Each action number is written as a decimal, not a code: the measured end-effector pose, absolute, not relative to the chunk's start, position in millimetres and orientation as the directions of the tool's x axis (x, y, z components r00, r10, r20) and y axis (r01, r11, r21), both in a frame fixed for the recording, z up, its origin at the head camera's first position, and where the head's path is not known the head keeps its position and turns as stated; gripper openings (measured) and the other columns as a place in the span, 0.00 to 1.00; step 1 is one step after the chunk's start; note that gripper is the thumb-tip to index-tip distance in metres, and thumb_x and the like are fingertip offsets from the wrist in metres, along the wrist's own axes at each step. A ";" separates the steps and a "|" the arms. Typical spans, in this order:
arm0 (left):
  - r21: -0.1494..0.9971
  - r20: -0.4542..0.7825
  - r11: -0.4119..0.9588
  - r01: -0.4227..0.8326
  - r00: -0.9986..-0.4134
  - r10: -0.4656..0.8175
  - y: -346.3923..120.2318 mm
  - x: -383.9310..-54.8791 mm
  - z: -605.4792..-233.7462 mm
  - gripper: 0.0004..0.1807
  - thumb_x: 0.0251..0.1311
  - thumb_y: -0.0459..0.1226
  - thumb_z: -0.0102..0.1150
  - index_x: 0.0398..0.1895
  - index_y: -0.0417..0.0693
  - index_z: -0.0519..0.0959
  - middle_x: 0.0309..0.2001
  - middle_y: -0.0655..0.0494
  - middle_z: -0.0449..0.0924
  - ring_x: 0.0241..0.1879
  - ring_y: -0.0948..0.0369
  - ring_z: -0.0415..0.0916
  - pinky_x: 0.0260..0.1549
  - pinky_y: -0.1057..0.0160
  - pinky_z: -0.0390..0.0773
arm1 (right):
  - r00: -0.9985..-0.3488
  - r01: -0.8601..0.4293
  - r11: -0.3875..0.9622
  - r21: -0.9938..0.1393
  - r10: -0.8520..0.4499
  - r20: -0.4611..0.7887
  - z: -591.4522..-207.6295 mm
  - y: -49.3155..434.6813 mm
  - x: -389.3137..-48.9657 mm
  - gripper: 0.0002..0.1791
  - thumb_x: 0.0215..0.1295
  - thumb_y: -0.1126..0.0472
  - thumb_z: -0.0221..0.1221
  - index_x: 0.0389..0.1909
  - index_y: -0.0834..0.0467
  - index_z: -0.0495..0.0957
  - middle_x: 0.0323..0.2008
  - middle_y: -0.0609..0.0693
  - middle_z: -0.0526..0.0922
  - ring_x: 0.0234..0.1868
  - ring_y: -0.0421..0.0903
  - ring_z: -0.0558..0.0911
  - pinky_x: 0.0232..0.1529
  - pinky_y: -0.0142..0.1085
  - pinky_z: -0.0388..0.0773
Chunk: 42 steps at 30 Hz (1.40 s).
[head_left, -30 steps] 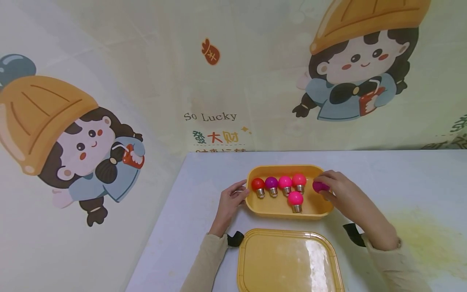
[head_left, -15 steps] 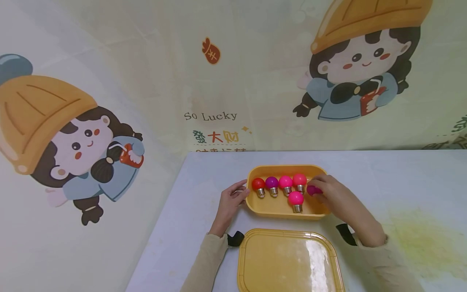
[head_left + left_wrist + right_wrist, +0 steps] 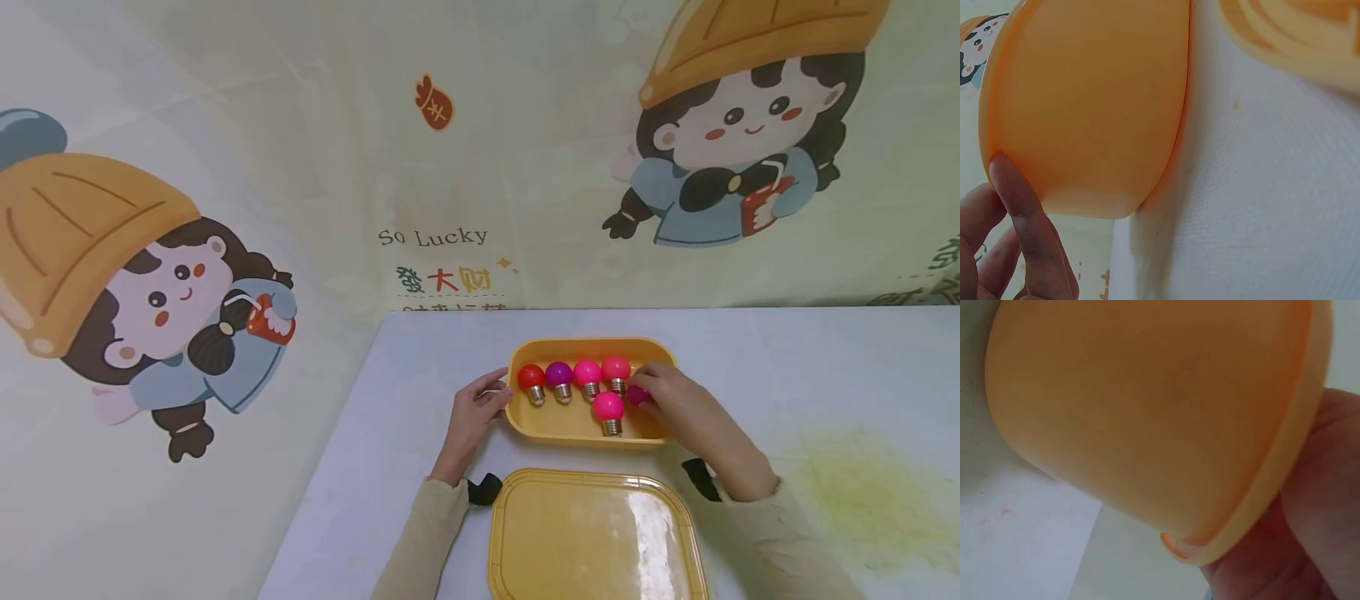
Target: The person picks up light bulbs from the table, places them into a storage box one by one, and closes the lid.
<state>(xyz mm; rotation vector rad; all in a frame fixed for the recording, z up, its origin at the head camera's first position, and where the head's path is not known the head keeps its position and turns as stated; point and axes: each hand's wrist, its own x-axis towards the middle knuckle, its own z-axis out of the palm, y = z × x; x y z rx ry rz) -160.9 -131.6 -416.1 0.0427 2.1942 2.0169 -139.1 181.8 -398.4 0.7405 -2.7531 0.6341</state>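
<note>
A yellow plastic box (image 3: 555, 433) lies on the table with several bulbs in it. My right hand (image 3: 686, 404) reaches over its right end, pinching a purple light bulb (image 3: 638, 395); the bulb's base is hidden. A red bulb (image 3: 531, 377), a purple bulb (image 3: 558, 374) and two pink bulbs (image 3: 587, 372) form a row. Another pink bulb (image 3: 608, 407) lies nearer, below the row's right end. My left hand (image 3: 472, 417) touches the box's left end, fingers extended. In the left wrist view a fingertip (image 3: 1002, 164) rests against the box wall by the rim.
A shiny yellow lid (image 3: 585, 533) lies flat on the white table (image 3: 825, 375), in front of the box. Behind the table stands a cream wall cloth (image 3: 540, 150) with cartoon figures. A yellowish stain (image 3: 862, 483) marks the table at right.
My right hand has moved left and slightly down inside the box, carrying the purple bulb closer to the pink bulbs. The left hand and the other bulbs stay where they were.
</note>
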 end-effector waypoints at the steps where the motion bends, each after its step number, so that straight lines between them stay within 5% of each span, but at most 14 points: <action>1: 0.992 -0.100 0.092 -0.088 -0.987 0.129 -131.3 -160.9 -416.0 0.22 0.66 0.33 0.62 0.63 0.40 0.76 0.44 0.50 0.78 0.43 0.43 0.78 0.35 0.69 0.82 | -0.847 -0.522 0.779 -0.346 -0.427 0.316 -399.2 181.7 -139.5 0.15 0.48 0.73 0.73 0.39 0.66 0.84 0.38 0.57 0.80 0.40 0.55 0.80 0.43 0.49 0.83; 18: 0.992 -0.102 0.089 -0.090 -0.986 0.135 -128.2 -161.8 -413.6 0.23 0.65 0.33 0.62 0.63 0.40 0.76 0.45 0.49 0.78 0.42 0.42 0.77 0.35 0.70 0.82 | -0.801 -0.577 0.754 -0.314 -0.447 0.399 -406.7 183.0 -140.4 0.15 0.48 0.72 0.73 0.38 0.67 0.83 0.35 0.55 0.79 0.38 0.54 0.79 0.42 0.48 0.83; 26: 0.992 -0.107 0.087 -0.096 -0.985 0.132 -127.9 -163.4 -412.4 0.22 0.65 0.32 0.62 0.63 0.40 0.76 0.44 0.50 0.78 0.36 0.54 0.77 0.35 0.69 0.82 | -0.818 -0.554 0.767 -0.325 -0.426 0.388 -400.1 183.6 -136.4 0.14 0.51 0.71 0.72 0.40 0.67 0.82 0.38 0.59 0.80 0.42 0.57 0.80 0.44 0.50 0.83; 35: 0.992 -0.110 0.072 -0.101 -0.986 0.127 -133.0 -170.0 -428.3 0.24 0.65 0.33 0.62 0.65 0.40 0.75 0.46 0.50 0.78 0.48 0.36 0.75 0.35 0.69 0.83 | -0.834 -0.535 0.778 -0.330 -0.425 0.351 -385.1 185.5 -129.9 0.19 0.49 0.69 0.74 0.43 0.69 0.82 0.42 0.61 0.80 0.43 0.58 0.80 0.45 0.51 0.83; 42: 0.991 -0.080 0.113 -0.069 -0.992 0.096 -134.0 -173.2 -440.6 0.22 0.64 0.37 0.64 0.62 0.45 0.78 0.46 0.47 0.79 0.40 0.49 0.80 0.34 0.69 0.82 | -0.860 -0.500 0.786 -0.364 -0.400 0.317 -383.6 190.6 -124.7 0.19 0.54 0.67 0.72 0.47 0.68 0.81 0.43 0.60 0.81 0.45 0.58 0.80 0.47 0.52 0.82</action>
